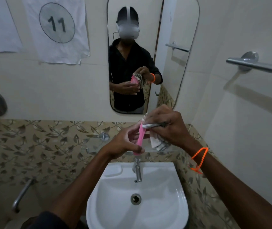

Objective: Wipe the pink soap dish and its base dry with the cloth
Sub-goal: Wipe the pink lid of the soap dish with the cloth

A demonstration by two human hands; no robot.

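The white sink (173, 204) is the biggest thing here, and everything else is happening above it. Straight above its tap (137, 171), the left hand (123, 144) is holding the pink soap dish (140, 138) up on its edge, with its grip closed around the lower end. Just to the right of that, also above the sink, the right hand (166, 128) is pinching the striped cloth (158, 143), its grip shut on it, and pressing the cloth against the top of the dish. The dish looks light, thin and stiff, and probably slippery if wet, so holding it by the rims seems safest. The cloth is soft and floppy, so bunching it works well. I cannot tell where the base is.
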